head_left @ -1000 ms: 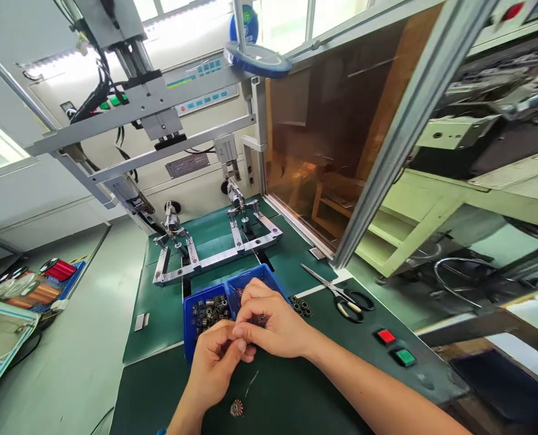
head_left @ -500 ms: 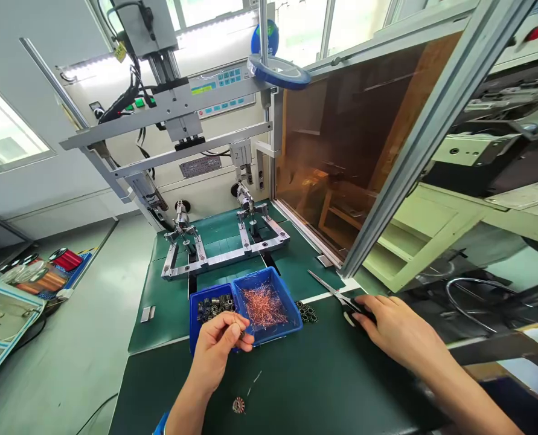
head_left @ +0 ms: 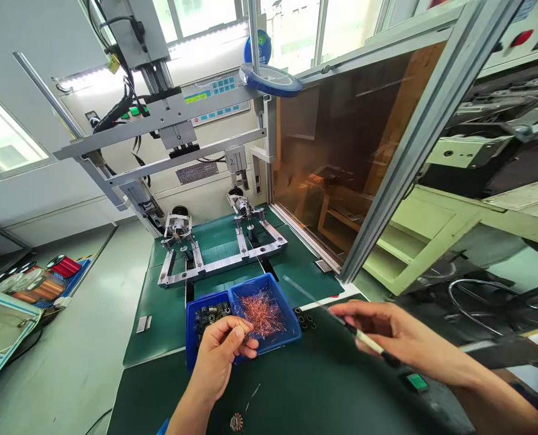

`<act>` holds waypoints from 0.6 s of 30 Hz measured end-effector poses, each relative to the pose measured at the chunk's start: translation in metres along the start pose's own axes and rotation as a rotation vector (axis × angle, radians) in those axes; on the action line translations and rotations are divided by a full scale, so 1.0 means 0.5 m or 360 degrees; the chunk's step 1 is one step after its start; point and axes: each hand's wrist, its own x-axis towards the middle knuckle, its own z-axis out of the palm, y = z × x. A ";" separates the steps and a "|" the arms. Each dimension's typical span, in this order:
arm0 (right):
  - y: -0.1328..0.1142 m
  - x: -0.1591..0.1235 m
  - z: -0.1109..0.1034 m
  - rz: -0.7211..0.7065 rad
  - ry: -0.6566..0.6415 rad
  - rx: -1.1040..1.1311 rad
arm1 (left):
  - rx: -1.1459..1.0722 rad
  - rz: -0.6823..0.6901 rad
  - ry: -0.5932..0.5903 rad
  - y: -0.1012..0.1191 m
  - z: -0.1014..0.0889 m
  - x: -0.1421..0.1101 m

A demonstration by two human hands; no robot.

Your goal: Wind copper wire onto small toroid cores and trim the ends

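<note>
Two bare hands work over the bench. The left hand [head_left: 217, 356] has its thumb and fingertips closed together at the edge of a blue plastic bin, pinching something very small; I cannot tell exactly what it is. The right hand [head_left: 398, 332] is well apart from it and grips a pair of scissors [head_left: 363, 335] by the black and cream handles, with the blades shut and raised above the mat. Just under the left fingers lies the bin of dark metal coils [head_left: 208, 320], touching a second blue bin full of copper wire clippings [head_left: 262, 314]. Small black rings [head_left: 305, 319] sit just beside it, and a round wound part [head_left: 236, 422] lies near the bench front. The dark green mat [head_left: 160, 326] carries a metal fixture [head_left: 223, 260], and behind it stands a machine with a control panel [head_left: 217, 96]. To the right hangs a tinted glass door [head_left: 341, 151].
</note>
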 end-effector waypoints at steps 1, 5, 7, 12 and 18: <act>-0.020 0.002 0.013 0.0027 -0.0188 0.0059 | 0.0008 -0.0032 -0.0010 0.004 0.006 0.002; -0.071 0.030 0.061 0.0084 -0.0656 0.0167 | 0.0013 -0.0164 -0.0055 0.010 0.024 0.010; -0.080 0.047 0.076 0.0053 -0.0724 0.0136 | 0.0007 -0.0225 -0.0065 0.010 0.029 0.013; -0.082 0.069 0.090 -0.0050 -0.0735 0.0093 | -0.0032 -0.0314 -0.0039 0.009 0.034 0.018; -0.072 0.073 0.095 -0.0038 -0.0699 0.0053 | -0.0072 -0.0329 0.0014 -0.002 0.031 0.030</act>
